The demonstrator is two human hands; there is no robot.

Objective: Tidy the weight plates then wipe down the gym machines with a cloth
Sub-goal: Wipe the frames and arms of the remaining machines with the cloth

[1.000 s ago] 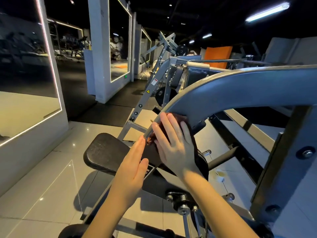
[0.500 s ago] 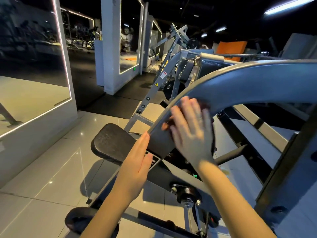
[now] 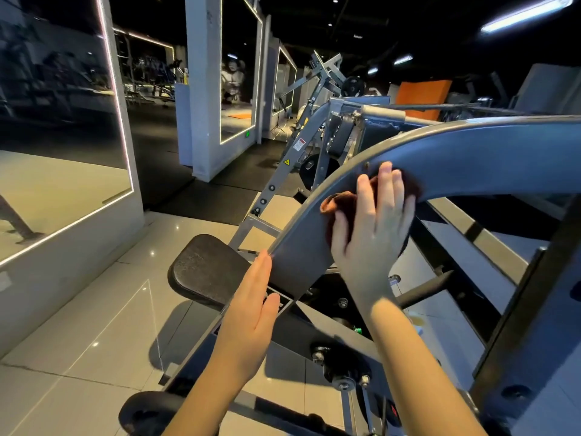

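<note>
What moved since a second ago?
The right hand slid the cloth up along the machine's curved grey arm, away from its lower end, still pressing flat on it. The left hand stayed flat beside the arm's lower end, and the black pad did not move.

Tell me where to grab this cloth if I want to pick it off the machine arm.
Pinch the bunched fold of the cloth that pokes out left of the right hand, coming from the left. The rest lies pressed flat under that palm against the curved machine arm.
</note>
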